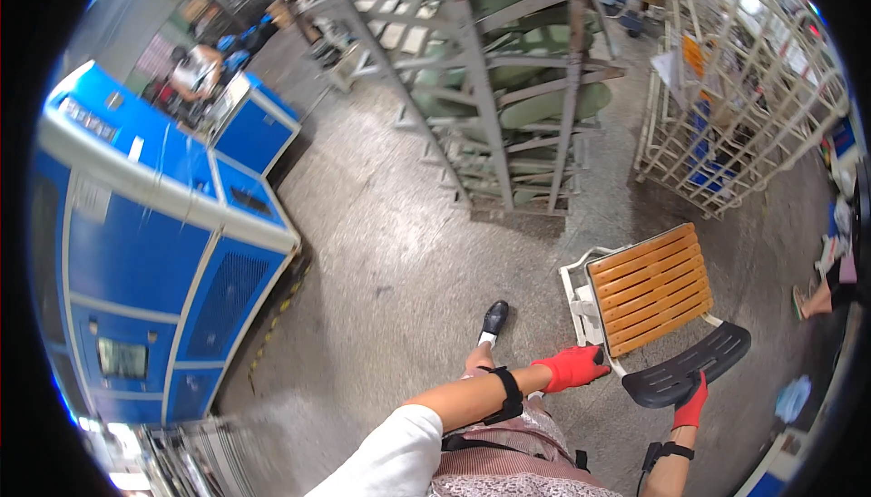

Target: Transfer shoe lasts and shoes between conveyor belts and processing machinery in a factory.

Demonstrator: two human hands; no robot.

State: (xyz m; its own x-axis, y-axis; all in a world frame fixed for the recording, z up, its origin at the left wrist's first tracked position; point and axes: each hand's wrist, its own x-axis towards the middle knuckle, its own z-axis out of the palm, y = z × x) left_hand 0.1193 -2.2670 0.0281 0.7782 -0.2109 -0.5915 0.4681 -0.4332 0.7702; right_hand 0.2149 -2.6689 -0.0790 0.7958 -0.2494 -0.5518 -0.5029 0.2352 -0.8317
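A chair [649, 288] with an orange slatted wooden seat, white metal frame and black curved back piece [685, 365] is off to my right, tilted. My left hand [576, 368], in a red glove with dark fingertips, is closed on the white frame at the corner of the seat. The fingers are partly hidden there. My right hand [692, 400], also red-gloved, grips the lower edge of the black back piece. Its thumb lies on top and the other fingers are hidden beneath. The white legs show folded at the seat's far left side.
Ahead stands a grey metal rack [481, 98] stacked with green panels. A white wire cage [717, 125] is at the far right, and a blue machine [145, 243] fills the left. A person [195, 70] sits at the back left. Another person's foot [806, 302] shows at the right.
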